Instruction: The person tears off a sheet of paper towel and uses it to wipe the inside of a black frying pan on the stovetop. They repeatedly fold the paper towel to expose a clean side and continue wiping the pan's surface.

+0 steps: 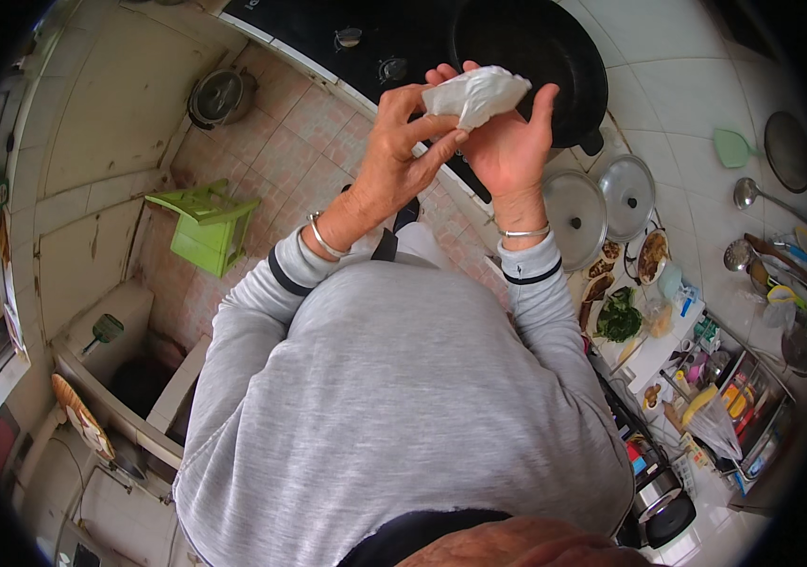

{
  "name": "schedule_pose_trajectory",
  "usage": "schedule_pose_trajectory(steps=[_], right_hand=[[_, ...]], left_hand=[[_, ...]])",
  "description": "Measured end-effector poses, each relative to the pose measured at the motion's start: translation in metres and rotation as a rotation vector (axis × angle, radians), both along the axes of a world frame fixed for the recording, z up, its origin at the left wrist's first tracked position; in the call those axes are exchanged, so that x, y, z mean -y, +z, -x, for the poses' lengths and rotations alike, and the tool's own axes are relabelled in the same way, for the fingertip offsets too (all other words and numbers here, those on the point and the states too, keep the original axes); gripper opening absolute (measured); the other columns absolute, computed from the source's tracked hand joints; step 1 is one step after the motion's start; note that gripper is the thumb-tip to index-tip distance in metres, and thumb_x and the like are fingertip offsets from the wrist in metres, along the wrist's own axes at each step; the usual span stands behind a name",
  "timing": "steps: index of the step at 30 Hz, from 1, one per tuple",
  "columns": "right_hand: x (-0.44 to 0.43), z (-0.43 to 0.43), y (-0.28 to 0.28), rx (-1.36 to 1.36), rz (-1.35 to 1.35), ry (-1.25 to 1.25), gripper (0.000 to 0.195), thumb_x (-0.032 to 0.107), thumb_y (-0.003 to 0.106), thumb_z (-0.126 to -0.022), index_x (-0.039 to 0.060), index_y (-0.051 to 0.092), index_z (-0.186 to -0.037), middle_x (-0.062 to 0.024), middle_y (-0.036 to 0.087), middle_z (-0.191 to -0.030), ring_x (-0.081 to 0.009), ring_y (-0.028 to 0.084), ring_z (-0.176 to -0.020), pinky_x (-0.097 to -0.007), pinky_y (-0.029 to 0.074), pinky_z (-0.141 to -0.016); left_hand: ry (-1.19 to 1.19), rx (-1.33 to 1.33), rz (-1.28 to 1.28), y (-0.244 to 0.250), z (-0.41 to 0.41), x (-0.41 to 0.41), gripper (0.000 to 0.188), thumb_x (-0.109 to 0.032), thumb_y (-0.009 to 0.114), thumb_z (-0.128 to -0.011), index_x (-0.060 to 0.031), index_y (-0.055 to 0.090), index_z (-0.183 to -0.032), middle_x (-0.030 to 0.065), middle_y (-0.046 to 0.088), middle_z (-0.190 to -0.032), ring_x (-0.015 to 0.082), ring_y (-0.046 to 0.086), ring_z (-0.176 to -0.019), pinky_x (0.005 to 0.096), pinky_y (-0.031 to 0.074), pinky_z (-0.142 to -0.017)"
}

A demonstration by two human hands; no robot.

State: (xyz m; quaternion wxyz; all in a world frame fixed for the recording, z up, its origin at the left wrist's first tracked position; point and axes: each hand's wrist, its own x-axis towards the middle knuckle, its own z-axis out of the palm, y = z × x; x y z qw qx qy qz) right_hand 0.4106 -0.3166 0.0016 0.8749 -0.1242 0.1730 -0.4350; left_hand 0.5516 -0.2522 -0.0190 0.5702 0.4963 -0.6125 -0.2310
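Observation:
A folded, crumpled white sheet (481,93), thin paper or plastic, hangs over the front of the stove. My left hand (407,135) pinches its left end between thumb and fingers. Just beneath it, my right hand (510,152) is turned palm up, thumb spread to the right. The sheet covers most of the right fingers; a few fingertips show beyond its far edge. Whether those fingers bear on it is hidden. Behind both hands a large black wok (538,42) sits on the black gas stove (304,32).
Two pot lids (573,216) lean to the right, near dishes of food and a plate of leafy greens (620,314). A crowded wire rack (751,397) stands further right. Utensils hang on the tiled wall (680,99). On the floor are a green plastic stool (208,230) and a lidded pot (219,98).

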Motion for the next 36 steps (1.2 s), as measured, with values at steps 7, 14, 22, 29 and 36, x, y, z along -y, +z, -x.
schedule_pose_trajectory(steps=[7,14,22,29,36], right_hand=[[0.01,0.006,-0.022,-0.302,0.234,0.007,0.066,0.051,0.061,-0.088,0.004,0.045,-0.131,-0.0124,0.049,-0.128,-0.0266,0.049,-0.119,-0.0454,0.043,-0.099],[0.003,0.008,-0.019,-0.626,0.411,-0.004,0.043,0.019,0.057,-0.091,0.0028,0.047,-0.129,-0.013,0.05,-0.126,-0.0269,0.05,-0.118,-0.0499,0.044,-0.098],[-0.004,0.006,-0.017,-0.456,0.166,0.031,0.046,0.034,0.061,-0.092,0.0037,0.051,-0.126,-0.0113,0.057,-0.12,-0.0246,0.056,-0.111,-0.0429,0.048,-0.092],[-0.005,0.021,-0.017,-0.544,0.177,-0.071,0.037,0.011,0.063,-0.089,-0.0048,0.053,-0.121,-0.0145,0.061,-0.115,-0.0239,0.061,-0.107,-0.0384,0.051,-0.092],[-0.004,0.023,-0.021,-0.487,0.097,-0.042,0.031,0.017,0.058,-0.093,0.0006,0.057,-0.119,-0.0114,0.061,-0.119,-0.0238,0.058,-0.112,-0.0418,0.047,-0.098]], left_hand=[[0.024,0.561,0.148,0.01,-0.017,0.01,0.038,-0.02,0.082,-0.07,-0.0083,0.071,-0.104,0.011,0.059,-0.116,0.0305,0.053,-0.109,0.0402,0.046,-0.086],[-0.103,-0.026,-0.213,-0.001,-0.027,0.009,0.033,-0.026,0.077,-0.078,-0.0039,0.068,-0.102,0.0121,0.059,-0.103,0.0285,0.055,-0.092,0.036,0.049,-0.076],[-0.058,0.286,0.094,-0.01,-0.018,0.009,0.031,0.005,0.071,-0.077,-0.0026,0.068,-0.107,0.0156,0.061,-0.105,0.0303,0.061,-0.095,0.0334,0.051,-0.077],[-0.049,-0.834,-0.42,-0.016,-0.025,0.007,0.024,-0.001,0.068,-0.086,0.0003,0.067,-0.11,0.0062,0.066,-0.098,0.0134,0.063,-0.087,0.0244,0.052,-0.079],[-0.125,-0.926,-0.475,-0.017,-0.024,0.006,0.032,0.0,0.066,-0.086,0.0012,0.062,-0.117,0.0103,0.065,-0.108,0.0168,0.064,-0.097,0.0289,0.053,-0.086]])
